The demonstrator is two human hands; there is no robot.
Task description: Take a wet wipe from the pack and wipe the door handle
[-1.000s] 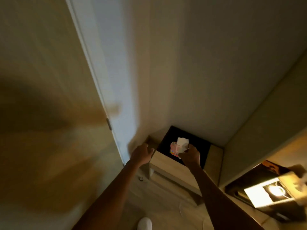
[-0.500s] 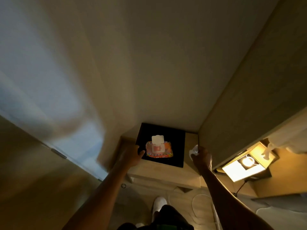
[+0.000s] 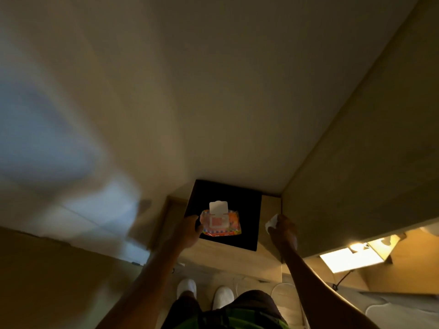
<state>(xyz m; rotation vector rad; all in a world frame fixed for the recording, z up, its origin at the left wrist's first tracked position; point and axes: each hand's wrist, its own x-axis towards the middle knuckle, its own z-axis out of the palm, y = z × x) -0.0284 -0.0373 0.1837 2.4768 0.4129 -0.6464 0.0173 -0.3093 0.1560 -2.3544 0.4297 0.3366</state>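
Since the frame half a second back, the left hand (image 3: pixel 190 230) has slid closer to the wet wipe pack (image 3: pixel 221 222) and its fingertips now touch the pack's left end, while the right hand (image 3: pixel 282 230) has hardly shifted, and the view has tipped down enough to show both white slippers (image 3: pixel 204 292). Nearest the camera, below the pack, are dark shorts (image 3: pixel 237 309) and those slippers on the pale floor (image 3: pixel 251 279). Further up, the left hand is loosely curled with thumb and fingers against the pack, which lies on a black mat (image 3: pixel 247 210) on the small wooden tabletop (image 3: pixel 270 205); its white flip lid (image 3: pixel 218 207) stands open. To the right of the pack, well clear of the mat, the right hand is closed in a fist around a crumpled white wet wipe (image 3: pixel 271 223), so the wipe is already out. Beyond the pack rises a plain wall (image 3: pixel 213 91), with a wooden panel (image 3: pixel 368 150) to its right and a lit lamp (image 3: pixel 351 255) lower right. Left of the pack everything is motion-blurred, and the door handle cannot be made out. The risks, as I judge them: the lid left open lets the remaining wipes dry; a nudge could push the light pack off the mat; and turning quickly in this dim light could mean fumbling for the handle or dropping the wipe.
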